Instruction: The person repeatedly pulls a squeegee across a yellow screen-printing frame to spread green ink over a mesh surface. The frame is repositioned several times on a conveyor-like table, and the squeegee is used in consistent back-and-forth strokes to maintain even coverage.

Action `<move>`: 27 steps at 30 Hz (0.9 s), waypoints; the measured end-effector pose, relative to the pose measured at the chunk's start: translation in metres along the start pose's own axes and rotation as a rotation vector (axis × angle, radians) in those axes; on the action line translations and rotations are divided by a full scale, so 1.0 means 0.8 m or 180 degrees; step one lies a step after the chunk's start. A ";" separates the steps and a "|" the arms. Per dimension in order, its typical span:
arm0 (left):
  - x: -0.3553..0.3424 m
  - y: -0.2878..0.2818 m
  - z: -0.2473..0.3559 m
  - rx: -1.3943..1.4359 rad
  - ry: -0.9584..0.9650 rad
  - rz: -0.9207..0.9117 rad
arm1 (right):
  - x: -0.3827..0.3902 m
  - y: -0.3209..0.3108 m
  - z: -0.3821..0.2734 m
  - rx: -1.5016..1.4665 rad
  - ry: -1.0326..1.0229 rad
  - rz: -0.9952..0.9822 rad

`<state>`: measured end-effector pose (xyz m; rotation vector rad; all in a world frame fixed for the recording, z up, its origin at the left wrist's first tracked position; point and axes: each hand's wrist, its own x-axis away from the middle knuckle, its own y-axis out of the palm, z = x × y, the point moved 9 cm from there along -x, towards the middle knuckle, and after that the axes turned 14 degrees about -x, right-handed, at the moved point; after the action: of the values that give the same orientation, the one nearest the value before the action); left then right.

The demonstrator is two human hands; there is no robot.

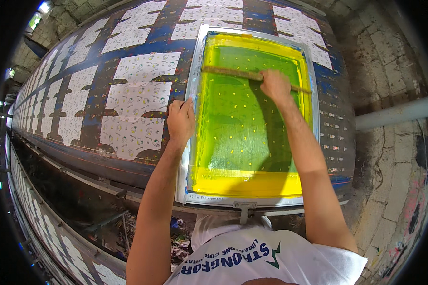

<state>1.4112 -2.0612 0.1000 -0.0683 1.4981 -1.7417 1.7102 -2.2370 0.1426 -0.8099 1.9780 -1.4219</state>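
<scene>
While the right hand (275, 85) is closed around a wooden bar (230, 72) across the screen (233, 137), the left hand (181, 122), curled, touches the left edge of the frame (199, 66) on the surface (91, 128); whether it grips, I cannot tell.

At right, a grey pipe (394, 114) crosses cracked concrete (387, 175); on the near side lie loose scraps (178, 235); farther left runs a row of white panels (71, 248).

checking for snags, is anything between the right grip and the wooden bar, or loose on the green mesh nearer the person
Nothing visible: the right grip is closed on the wooden bar. No loose object shows on the green mesh, though the forearm hides part.
</scene>
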 end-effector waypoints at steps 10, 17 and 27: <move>-0.004 -0.002 0.008 -0.0263 0.0021 -0.0045 | -0.132 -0.007 0.036 -0.0106 -0.0410 0.0082; -0.007 -0.004 0.013 -0.0400 -0.0061 -0.0157 | -0.056 -0.003 0.028 -0.0252 -0.0511 0.0066; -0.007 -0.004 0.015 -0.0434 -0.0124 -0.0262 | -0.153 -0.028 0.061 -0.0079 -0.0447 0.0327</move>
<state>1.4199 -2.0673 0.1085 -0.2360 1.6040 -1.6906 1.8300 -2.1811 0.1622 -0.7853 1.9055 -1.2499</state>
